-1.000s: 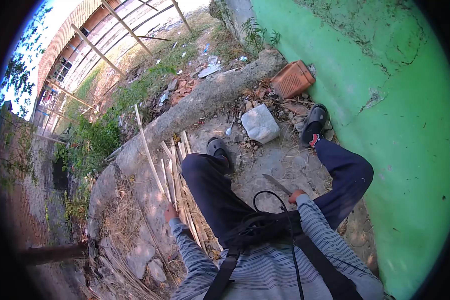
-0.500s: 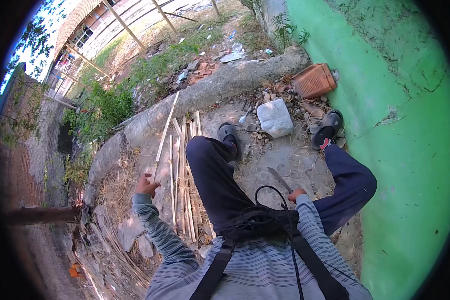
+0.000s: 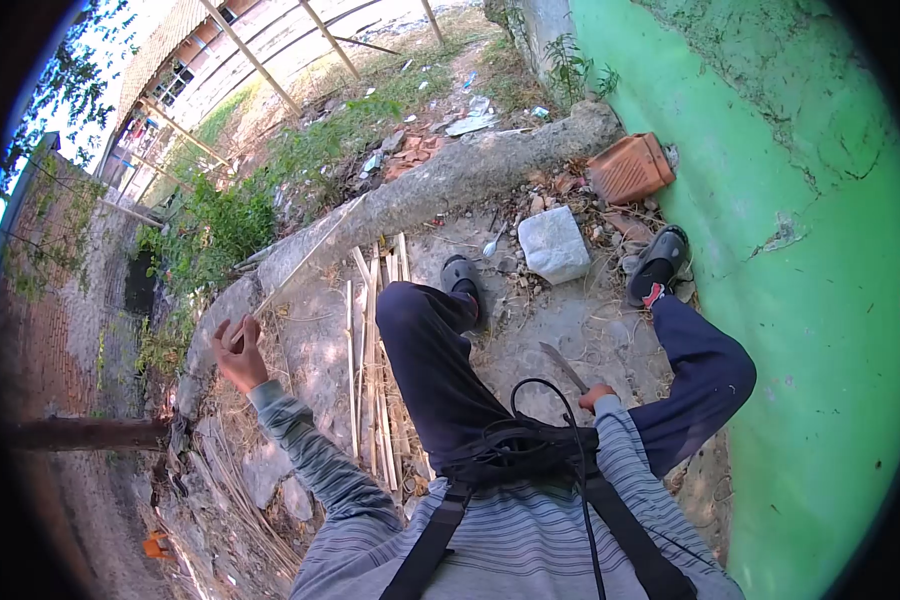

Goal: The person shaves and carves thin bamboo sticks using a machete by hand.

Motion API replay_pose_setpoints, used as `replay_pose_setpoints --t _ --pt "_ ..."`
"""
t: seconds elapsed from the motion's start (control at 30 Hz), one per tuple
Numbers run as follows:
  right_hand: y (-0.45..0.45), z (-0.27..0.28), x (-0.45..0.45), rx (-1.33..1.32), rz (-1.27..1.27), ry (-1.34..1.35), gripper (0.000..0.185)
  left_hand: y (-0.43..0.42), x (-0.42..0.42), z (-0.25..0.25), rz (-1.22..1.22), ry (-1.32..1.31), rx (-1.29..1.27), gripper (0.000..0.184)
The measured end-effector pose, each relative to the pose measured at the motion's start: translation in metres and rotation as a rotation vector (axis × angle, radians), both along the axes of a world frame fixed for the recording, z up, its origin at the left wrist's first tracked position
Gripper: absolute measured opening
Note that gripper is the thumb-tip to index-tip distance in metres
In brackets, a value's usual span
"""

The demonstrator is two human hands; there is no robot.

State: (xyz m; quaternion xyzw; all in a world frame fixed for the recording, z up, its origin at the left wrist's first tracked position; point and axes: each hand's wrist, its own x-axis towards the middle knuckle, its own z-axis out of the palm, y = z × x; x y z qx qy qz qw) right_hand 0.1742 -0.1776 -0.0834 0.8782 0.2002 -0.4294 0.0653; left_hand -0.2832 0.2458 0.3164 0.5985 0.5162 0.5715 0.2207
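My left hand is raised at the left, over the ground, its curled fingers at the near end of a long thin pale strip. The strip slants away up and to the right, its far end over the low rounded kerb. My right hand is closed around the handle of a knife, held in front of my right thigh with the blade pointing up and left. Several pale wooden strips lie lengthwise on the ground beside my left leg.
A whitish block sits between my feet, near a plastic spoon. An orange perforated brick leans by the green wall. The curved kerb runs ahead and left. Dry stems and stones lie at lower left.
My left hand has moved left and outward, away from the strips on the ground, and the long strip has swung to a flatter slant. My right hand keeps the knife in nearly the same place.
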Motion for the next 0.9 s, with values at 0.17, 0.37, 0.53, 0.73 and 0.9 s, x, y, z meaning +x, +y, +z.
replay_pose_setpoints --t 0.17,0.37,0.53,0.73,0.9 --pt "0.003 0.015 0.003 -0.017 -0.039 0.097 0.047 0.038 0.029 -0.001 0.022 -0.166 0.178 0.027" --pt "0.006 0.03 0.005 -0.042 -0.047 0.16 0.055 0.094 0.069 -0.03 0.251 -0.039 0.343 0.019" --pt "0.004 0.022 0.007 -0.069 -0.06 0.193 0.054 0.071 0.102 0.013 0.217 0.159 0.359 0.032" --pt "0.005 0.029 0.007 -0.067 -0.022 0.212 0.053 0.027 0.107 0.144 -0.034 0.253 0.601 0.028" --pt "0.005 0.022 0.006 -0.056 -0.01 0.193 0.054 -0.045 0.124 0.211 -0.089 0.117 0.665 0.028"
